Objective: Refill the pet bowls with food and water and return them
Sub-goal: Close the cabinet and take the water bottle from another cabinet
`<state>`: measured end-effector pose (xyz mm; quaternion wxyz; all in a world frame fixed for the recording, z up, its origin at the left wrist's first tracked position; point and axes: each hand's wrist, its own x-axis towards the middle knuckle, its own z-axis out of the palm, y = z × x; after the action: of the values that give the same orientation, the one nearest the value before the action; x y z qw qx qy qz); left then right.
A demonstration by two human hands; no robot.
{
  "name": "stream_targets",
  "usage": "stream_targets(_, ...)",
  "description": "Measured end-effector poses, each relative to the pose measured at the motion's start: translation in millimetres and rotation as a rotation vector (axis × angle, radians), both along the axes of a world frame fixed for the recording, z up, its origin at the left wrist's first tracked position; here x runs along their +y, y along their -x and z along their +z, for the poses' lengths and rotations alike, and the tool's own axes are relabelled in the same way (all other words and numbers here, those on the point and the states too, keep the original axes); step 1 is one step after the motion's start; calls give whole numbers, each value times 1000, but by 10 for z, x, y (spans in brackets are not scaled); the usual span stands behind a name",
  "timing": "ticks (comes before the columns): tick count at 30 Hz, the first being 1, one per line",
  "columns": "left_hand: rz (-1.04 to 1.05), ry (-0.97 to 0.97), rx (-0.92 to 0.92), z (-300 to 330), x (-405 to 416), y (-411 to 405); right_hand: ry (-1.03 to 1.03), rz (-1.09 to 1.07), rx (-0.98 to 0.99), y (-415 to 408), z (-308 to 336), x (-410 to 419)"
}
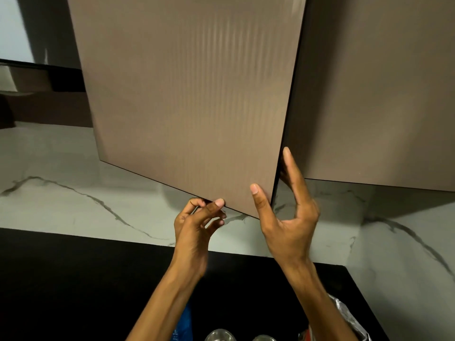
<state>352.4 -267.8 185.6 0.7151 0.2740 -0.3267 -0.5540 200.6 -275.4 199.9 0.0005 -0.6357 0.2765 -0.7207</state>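
A brown wall-cabinet door [192, 94] fills the upper middle of the head view, swung partly outward. My left hand [197, 227] pinches its bottom edge between thumb and fingertips. My right hand [288, 217] holds its lower right corner, thumb on the front face and fingers behind the edge. At the bottom edge of the view, between my forearms, two shiny metal bowl rims [220, 335] [264, 337] stand on the black counter [73, 279]. Their insides are cut off. A blue packet [183, 321] and a silver foil bag [349, 316] lie beside them.
A neighbouring brown cabinet door [381, 94] hangs shut at the right. A white marble-patterned backsplash [73, 193] runs behind the counter and turns a corner at the right [406, 254]. Dark cabinets and a bright opening sit at the far left.
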Motion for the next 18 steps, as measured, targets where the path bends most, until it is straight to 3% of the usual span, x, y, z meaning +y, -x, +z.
stream_targets(18, 85, -72, 42, 27, -702, 324, -47, -354, 91, 242, -230, -761)
